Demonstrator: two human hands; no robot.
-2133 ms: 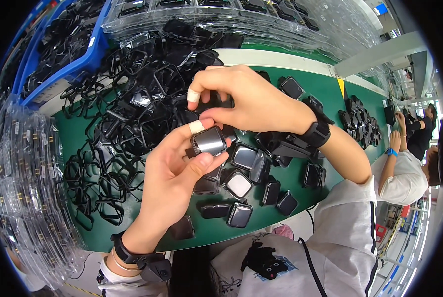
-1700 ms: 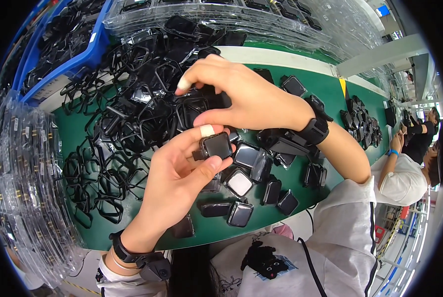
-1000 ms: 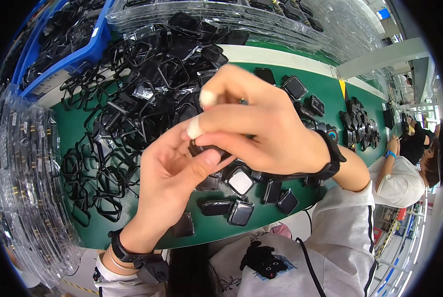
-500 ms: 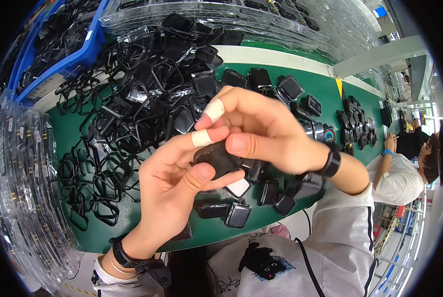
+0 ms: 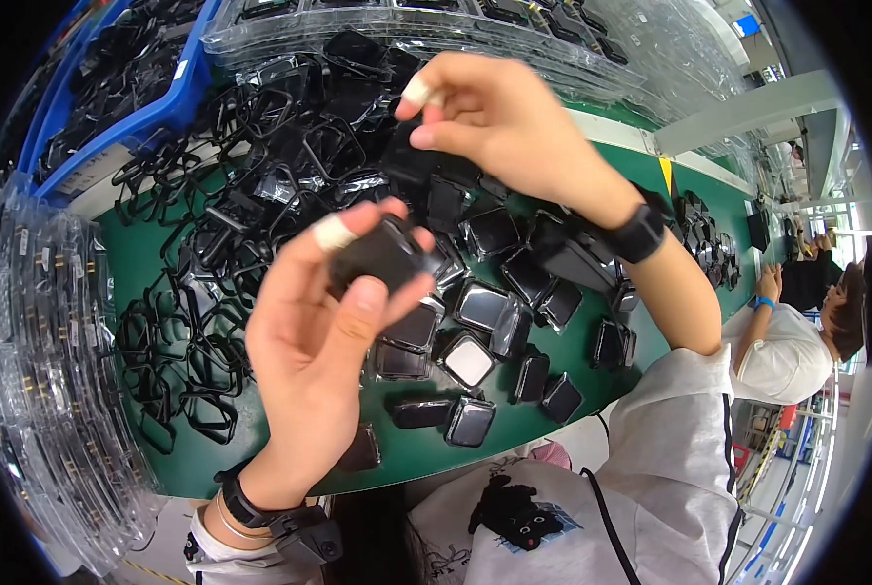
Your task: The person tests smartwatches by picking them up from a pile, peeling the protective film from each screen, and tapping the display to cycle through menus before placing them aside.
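Observation:
My left hand (image 5: 309, 341) is closed around a dark, rounded-square watch case (image 5: 382, 258), somewhat blurred, with the thumb on its near side and the fingers behind it. Pale tape wraps one finger of each hand. Farther off and to the right, my right hand (image 5: 495, 122) hovers over the far part of a heap of black watch parts (image 5: 309, 146). Its thumb and forefinger are curled with a gap between them, and nothing is visible in that gap. Beneath my hands lie several square watch cases (image 5: 485, 304), and one of them has a white face (image 5: 468, 361).
Thin black frames (image 5: 207, 414) lie on the green table (image 5: 260, 463) at left. A blue bin (image 5: 153, 117) of black parts stands far left. Clear plastic trays (image 5: 56, 380) are stacked at left and along the back. Another person (image 5: 787, 351) sits at right beside more watch cases (image 5: 709, 249).
My right hand has left the watch case and moved up and away toward the heap. My left hand, still holding the case, has shifted slightly left and upward.

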